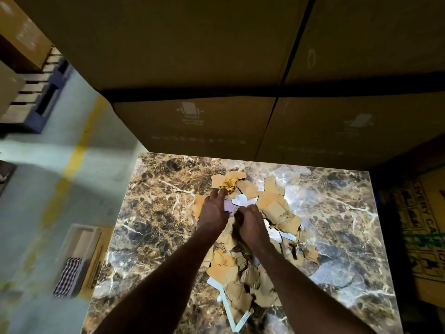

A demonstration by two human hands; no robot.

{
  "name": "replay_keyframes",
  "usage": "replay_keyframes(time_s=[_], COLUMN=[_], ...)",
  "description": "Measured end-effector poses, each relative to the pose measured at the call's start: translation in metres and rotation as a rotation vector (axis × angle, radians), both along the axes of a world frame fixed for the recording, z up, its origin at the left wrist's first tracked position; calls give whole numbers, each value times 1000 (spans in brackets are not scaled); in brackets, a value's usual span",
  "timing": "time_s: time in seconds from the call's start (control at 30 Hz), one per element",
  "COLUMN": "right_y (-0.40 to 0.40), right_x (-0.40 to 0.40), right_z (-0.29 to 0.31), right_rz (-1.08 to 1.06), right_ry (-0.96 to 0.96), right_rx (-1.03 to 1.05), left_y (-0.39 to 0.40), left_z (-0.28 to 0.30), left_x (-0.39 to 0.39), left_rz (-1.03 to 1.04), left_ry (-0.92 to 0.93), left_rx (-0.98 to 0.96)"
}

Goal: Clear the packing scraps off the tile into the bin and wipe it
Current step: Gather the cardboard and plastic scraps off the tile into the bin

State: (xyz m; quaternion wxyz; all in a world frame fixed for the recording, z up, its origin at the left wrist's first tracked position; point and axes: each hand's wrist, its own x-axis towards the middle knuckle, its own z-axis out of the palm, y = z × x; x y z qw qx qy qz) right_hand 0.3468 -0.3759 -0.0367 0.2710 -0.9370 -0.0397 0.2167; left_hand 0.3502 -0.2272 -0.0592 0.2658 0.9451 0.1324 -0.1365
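Note:
A glossy brown marble tile (156, 201) lies flat in front of me. Torn cardboard scraps (274, 208) and white paper bits are strewn down its middle, with a crumpled yellow foil piece (230, 184) at the far end. My left hand (213, 210) reaches forward with its fingers stretched onto the scraps just below the foil. To its right, my right hand (250, 225) is curled around scraps in the pile. A white strip (231, 314) lies among the nearest scraps.
Large cardboard boxes (192, 124) stand stacked right behind the tile. On the floor to the left sits an open cardboard box (79, 259) with a checkered cloth (68, 277) draped in it. A wooden pallet (36, 92) lies far left. Printed cartons stand at the right.

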Motion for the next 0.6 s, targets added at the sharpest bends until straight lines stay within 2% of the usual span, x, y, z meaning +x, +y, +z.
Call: replay_keyframes(time_s=[0.1,0.2,0.3,0.6], right_y=[0,7,17,60], right_x=[4,21,47,91], right_z=[0,8,17,25], right_rz=[-69,-178,-129,229], right_ry=[0,-55,-94,-58], right_rx=[44,141,180,-222], left_y=[0,0,3,37], left_z=[-6,12,34,57], left_x=[-2,-5,-10,-36], left_rz=[49,215,335,577], left_ry=[-50,-89,-76,-104], left_rx=[-62,-216,-366,-551])
